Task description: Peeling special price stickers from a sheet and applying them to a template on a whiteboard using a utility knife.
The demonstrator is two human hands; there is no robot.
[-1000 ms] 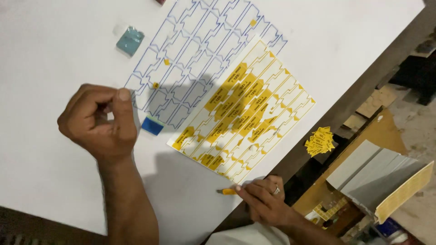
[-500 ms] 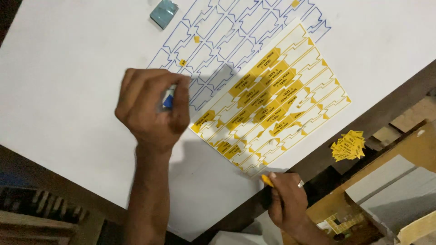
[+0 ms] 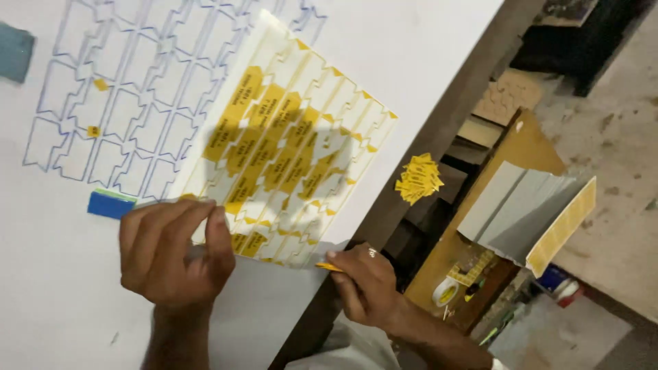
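Left hand [image 3: 175,250] is pinching the label sheet's [image 3: 288,151] near edge, right hand [image 3: 363,281] gripping a yellow label [image 3: 327,266] at its corner. Roughly half the labels are already peeled off; a centre cluster is remaining.

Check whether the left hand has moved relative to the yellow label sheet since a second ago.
Yes. The left hand has come down from left of the blue-outlined sheet to the yellow label sheet's lower-left corner.
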